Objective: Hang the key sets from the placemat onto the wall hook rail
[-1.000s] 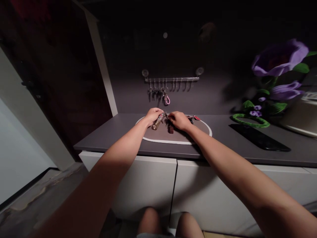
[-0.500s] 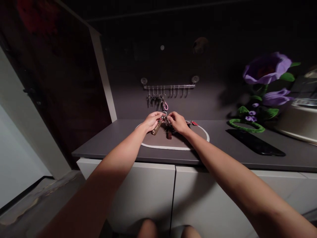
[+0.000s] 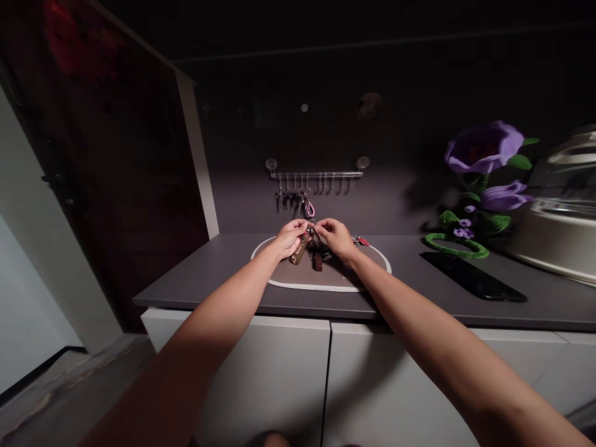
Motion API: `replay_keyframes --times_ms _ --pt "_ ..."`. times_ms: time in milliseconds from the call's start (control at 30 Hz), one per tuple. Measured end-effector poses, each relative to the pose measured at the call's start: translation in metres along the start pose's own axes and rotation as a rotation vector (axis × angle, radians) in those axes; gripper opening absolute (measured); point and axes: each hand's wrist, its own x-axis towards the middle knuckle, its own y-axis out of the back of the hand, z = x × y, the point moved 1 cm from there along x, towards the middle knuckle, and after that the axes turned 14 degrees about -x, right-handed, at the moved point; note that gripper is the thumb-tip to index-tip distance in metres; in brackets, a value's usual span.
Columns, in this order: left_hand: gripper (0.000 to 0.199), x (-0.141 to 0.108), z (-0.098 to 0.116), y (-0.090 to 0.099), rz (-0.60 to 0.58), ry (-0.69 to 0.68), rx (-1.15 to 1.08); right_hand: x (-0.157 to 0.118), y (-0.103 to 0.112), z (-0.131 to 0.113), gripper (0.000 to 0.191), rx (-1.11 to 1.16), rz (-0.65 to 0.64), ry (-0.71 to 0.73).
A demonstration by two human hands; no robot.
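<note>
Both hands meet above an oval brown mat (image 3: 302, 280) with a white rim. My left hand (image 3: 291, 237) is closed on a key ring (image 3: 311, 222), from which a brown tag (image 3: 300, 250) with light lettering hangs. On the other side my right hand (image 3: 336, 236) pinches the same ring, or a key on it; the fingers hide exactly which. A dark red-brown fob (image 3: 318, 261) dangles below the fingers. Behind my right hand, more keys with a red piece (image 3: 362, 241) lie on the mat, partly covered.
A clear hook rail (image 3: 316, 175) on the wall bears several keys and a pink loop (image 3: 310, 208) on its left half. To the right are a black phone (image 3: 472, 276), purple fabric flowers (image 3: 487, 149) on a green ring base, and a large cream-coloured object (image 3: 554, 242).
The view has tilted up a little, so everything sits lower in the picture. Both hands stay close together at the key ring, with only small finger movement.
</note>
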Motion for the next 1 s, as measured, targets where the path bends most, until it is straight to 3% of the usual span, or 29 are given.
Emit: replay_keyframes --times_ms 300,567,800,1000 --pt "0.023 -0.002 -0.002 -0.007 -0.04 -0.016 -0.026 -0.003 0.006 -0.011 0.027 0.19 0.003 -0.093" --pt "0.032 -0.003 -0.001 -0.009 0.023 -0.059 0.099 -0.003 0.009 -0.015 0.03 0.321 -0.002 -0.159" --pt "0.024 0.005 0.0 -0.003 0.098 -0.147 0.182 0.011 0.013 -0.024 0.031 0.42 -0.018 -0.227" --pt "0.015 0.005 -0.001 0.0 0.2 -0.206 0.361 0.04 0.017 -0.026 0.019 0.473 0.007 -0.272"
